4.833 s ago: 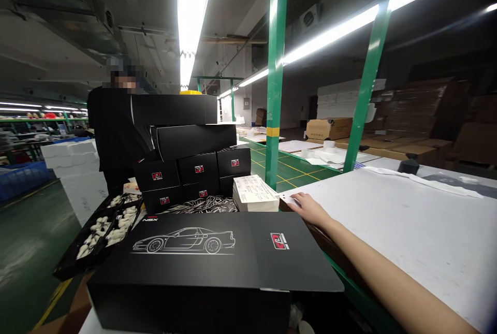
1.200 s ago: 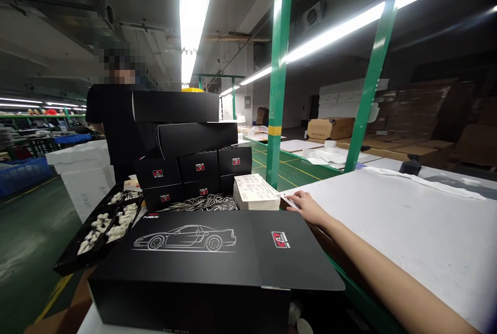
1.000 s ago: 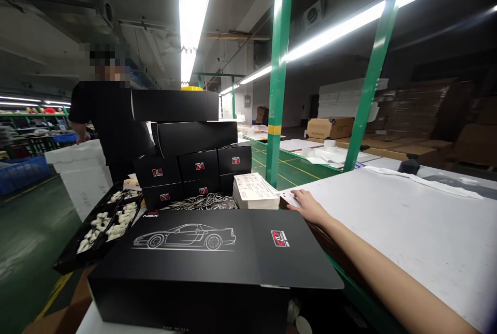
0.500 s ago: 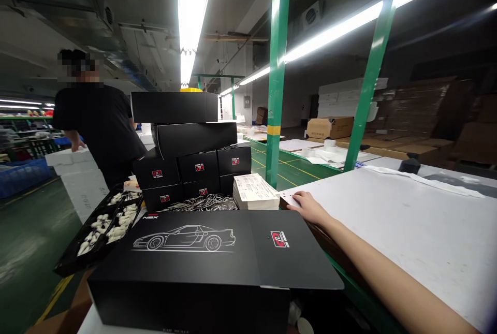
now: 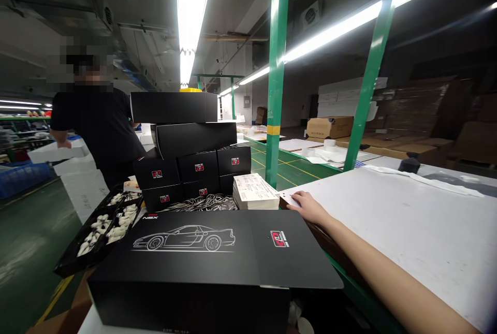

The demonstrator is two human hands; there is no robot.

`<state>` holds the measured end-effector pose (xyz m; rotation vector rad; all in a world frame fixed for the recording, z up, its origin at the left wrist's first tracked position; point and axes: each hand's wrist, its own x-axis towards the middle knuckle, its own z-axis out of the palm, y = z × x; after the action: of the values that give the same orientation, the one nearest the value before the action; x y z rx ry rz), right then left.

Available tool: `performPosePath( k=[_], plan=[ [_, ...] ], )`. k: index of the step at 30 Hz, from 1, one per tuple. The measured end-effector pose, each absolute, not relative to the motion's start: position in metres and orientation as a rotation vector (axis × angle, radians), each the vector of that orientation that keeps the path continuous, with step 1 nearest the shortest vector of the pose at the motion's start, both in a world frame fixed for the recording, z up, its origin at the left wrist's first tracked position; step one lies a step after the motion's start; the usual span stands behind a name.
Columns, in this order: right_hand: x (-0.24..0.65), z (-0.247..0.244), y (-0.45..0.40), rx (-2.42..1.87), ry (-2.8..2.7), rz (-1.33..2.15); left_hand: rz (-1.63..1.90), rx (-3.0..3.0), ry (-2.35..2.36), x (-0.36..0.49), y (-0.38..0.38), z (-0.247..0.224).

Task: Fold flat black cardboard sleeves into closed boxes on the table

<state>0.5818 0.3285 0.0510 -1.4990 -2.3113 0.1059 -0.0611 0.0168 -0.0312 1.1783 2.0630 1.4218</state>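
- Lying closest to the wearer, the large black box point(image 5: 186, 251) sits low in the middle of the view, its long axis running from left to right; a line drawing of a car marks its top.
- At its right end the end flap point(image 5: 298, 251) juts outward above a dark opening, where a pale round item point(image 5: 305, 325) shows (too shadowed to identify).
- The right hand point(image 5: 310, 209) is the nearer one in view, just beyond the box's far right corner. Its fingers are loosely spread, resting at the corner of the white tabletop point(image 5: 392, 220) and closed around nothing that shows; its forearm runs alongside the flap.
- The left hand is out of view, so I cannot tell whether it is open or gripping.
- Behind the box, a tangle of black-and-white strips point(image 5: 212, 202) lies beside a stack of printed sheets point(image 5: 254, 191); smaller black boxes point(image 5: 199, 169) stand in two layers, with longer black boxes point(image 5: 174, 107) piled above.
- To the left, a black tray point(image 5: 64, 266) holds pale wrapped parts point(image 5: 95, 233).
- Further off, a person in black point(image 5: 99, 127) stands facing away near white foam blocks point(image 5: 81, 184).
- Green posts point(image 5: 276, 90) rise beyond the tabletop, with a green floor point(image 5: 285, 168), brown cartons point(image 5: 330, 128) and long ceiling lights point(image 5: 194, 2) around them.
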Motion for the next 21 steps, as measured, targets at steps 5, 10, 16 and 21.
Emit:
performPosePath(
  k=[5, 10, 16, 21],
  plan=[
    [0.582, 0.052, 0.328, -1.507, -2.311, 0.106, 1.415, 1.169, 2.056, -0.060, 0.015, -0.022],
    [0.582, 0.052, 0.329, -1.499, -2.314, 0.113, 1.315, 1.136, 2.111, -0.058, 0.019, -0.014],
    [0.582, 0.052, 0.329, -1.489, -2.314, 0.111, 1.295, 1.125, 2.079, -0.060, 0.017, -0.016],
    [0.581, 0.052, 0.328, -1.497, -2.312, 0.107, 1.276, 1.078, 2.065, -0.063, 0.018, -0.023]
  ],
)
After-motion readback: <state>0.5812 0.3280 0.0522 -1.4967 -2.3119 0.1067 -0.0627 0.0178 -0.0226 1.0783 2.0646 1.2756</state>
